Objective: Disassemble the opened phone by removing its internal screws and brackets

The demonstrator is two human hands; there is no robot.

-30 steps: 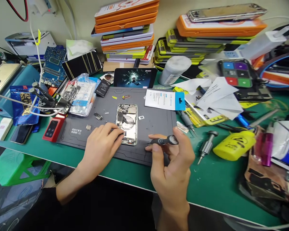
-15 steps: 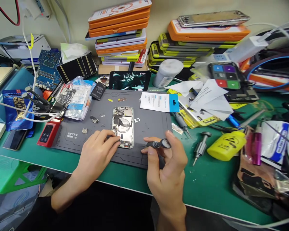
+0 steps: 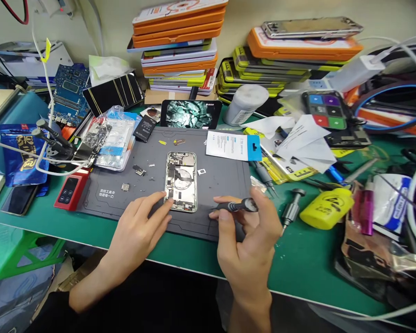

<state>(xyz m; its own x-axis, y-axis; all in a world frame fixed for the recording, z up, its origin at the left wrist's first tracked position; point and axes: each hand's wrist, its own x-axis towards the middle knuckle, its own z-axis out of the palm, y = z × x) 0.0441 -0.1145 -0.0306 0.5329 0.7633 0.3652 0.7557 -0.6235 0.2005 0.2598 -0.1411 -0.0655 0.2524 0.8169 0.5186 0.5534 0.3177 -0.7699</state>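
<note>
Head: left hand at phone, left edge (room rightward).

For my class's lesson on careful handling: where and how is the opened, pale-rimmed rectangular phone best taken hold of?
Probably grip the phone by its long outer edges, coming from above: it lies flat on the dark grey rectangular mat, narrower across than lengthwise, its inner parts exposed.

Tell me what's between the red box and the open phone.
Head view: a metal piece, a dark piece and tiny bits on the mat, plus the left hand at the phone.
</note>
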